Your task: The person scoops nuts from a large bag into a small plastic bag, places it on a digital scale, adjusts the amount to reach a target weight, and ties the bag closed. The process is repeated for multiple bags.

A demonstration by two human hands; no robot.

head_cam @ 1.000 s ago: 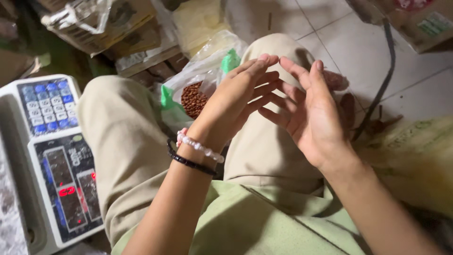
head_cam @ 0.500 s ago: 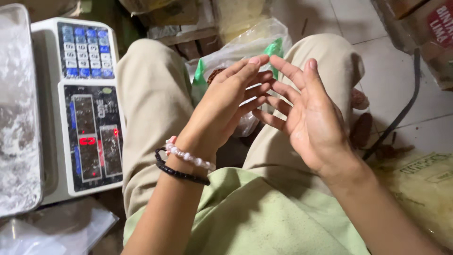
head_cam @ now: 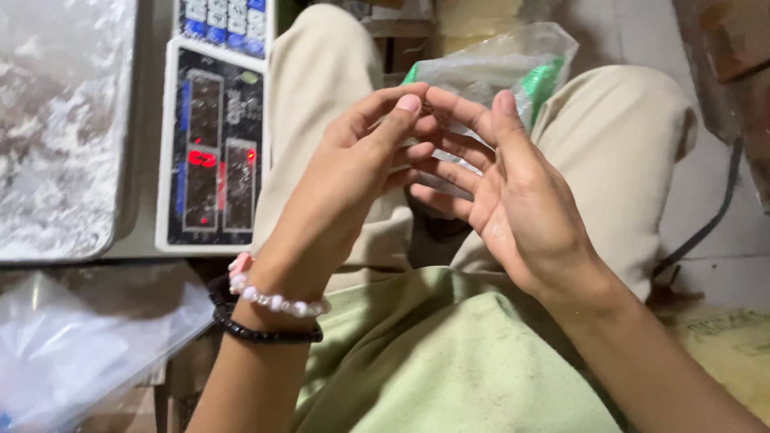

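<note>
The clear plastic bag with green edges [head_cam: 513,68] rests on the lap, between the knees in tan trousers [head_cam: 321,104], just behind the fingertips. The left hand [head_cam: 353,172] is half curled and the right hand [head_cam: 513,188] is spread open; they touch at the fingertips, and I cannot tell if they pinch something tiny. The bag could slide off the lap, because no hand grips it. A grey weighing scale with red lights [head_cam: 212,152] sits nearby.
</note>
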